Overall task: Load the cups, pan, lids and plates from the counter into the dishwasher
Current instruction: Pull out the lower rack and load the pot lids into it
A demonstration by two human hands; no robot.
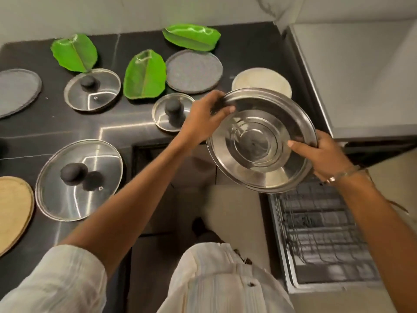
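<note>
Now you are holding a steel lid [261, 141] in the air with both hands, tilted so its underside is facing you, out past the tabletop [67, 129] edge and above the near corner of the open dishwasher rack [320, 229]. Your left hand [203, 118] is gripping the rim at the upper left, thumb lying over the inner face and fingers [222, 102] curling behind the edge. Your right hand [322, 152] is gripping the rim on the right side, thumb pressing inward across the metal, a bracelet [343, 173] sitting at the wrist. On the tabletop, three glass lids with dark knobs are lying flat: a large one [79, 179] near you, a middle one [92, 92] farther back, and a small one [171, 112] just beside your left hand. Three green leaf plates [144, 75] are sitting along the back, with a grey plate [194, 71] between two of them and another grey plate [17, 91] at the far left. A cream plate [261, 83] is partly hiding behind the steel lid, and a tan plate [13, 208] is lying at the near left edge.
</note>
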